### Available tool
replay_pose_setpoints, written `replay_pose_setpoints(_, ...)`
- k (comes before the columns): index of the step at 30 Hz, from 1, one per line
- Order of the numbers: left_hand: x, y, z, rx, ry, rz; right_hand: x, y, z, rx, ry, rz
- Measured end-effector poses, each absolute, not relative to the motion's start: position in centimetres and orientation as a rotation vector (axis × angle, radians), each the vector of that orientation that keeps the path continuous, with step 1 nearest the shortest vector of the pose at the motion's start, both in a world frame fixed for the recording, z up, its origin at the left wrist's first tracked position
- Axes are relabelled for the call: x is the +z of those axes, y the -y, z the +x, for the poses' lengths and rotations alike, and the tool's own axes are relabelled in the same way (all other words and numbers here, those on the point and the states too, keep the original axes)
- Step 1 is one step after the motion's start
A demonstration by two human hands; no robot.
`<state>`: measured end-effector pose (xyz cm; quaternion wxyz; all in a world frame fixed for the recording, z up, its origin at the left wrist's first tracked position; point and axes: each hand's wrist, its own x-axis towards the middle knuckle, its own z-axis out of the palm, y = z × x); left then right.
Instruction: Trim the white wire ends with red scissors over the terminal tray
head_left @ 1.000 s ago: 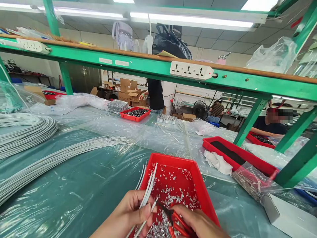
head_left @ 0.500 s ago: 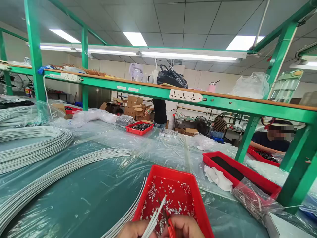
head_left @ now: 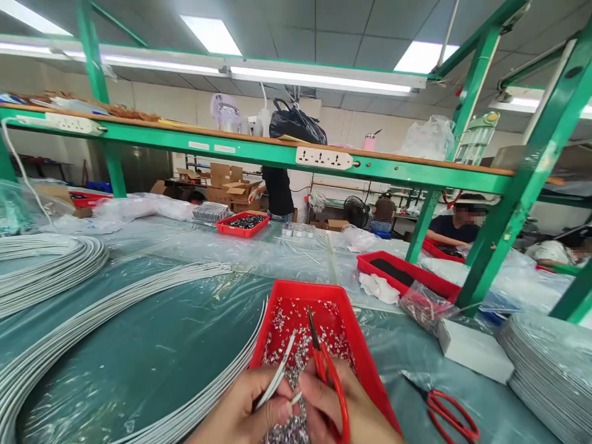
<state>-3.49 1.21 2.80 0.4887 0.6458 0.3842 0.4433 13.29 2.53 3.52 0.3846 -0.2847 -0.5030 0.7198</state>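
My left hand is closed around a few thin white cables, whose ends stick up between its fingers. In my right hand are scissors with red handles; their dark blades point up and away from me. The thumb and finger of my right hand also meet a short white cable end at my left fingertips. Both hands are over the near part of a red tray, strewn with small silvery scraps. The cables' lower run is hidden by my left hand.
A second pair of red-handled scissors lies right of the tray. Bundled white cables curve across the left. Farther right are a white box, coiled cable and another red tray. Green shelf posts rise there.
The view has turned right and down. My hands show more fully, the scissors have swung upright away from the cables, and my right fingertips have come to a cable end at my left hand.
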Motion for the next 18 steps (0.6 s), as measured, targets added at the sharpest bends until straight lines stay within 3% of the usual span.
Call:
replay_pose_setpoints(4, 2.7, -1.0, -3.3, 1.092, -0.899, 1.680, 3.2, -1.9, 12.8, 2.106, 1.136, -0.588)
replay_pose_setpoints(9, 3.2, -1.0, -3.0, 1.115, -0.979, 1.888, 3.2, -1.2, 12.8, 2.166, 1.026, -0.568)
replay_pose_setpoints(18, 1.3, -1.8, -3.2, 1.197, -1.058, 2.018, 1.6, -1.7, 12.3, 1.707, 0.981, -0.870)
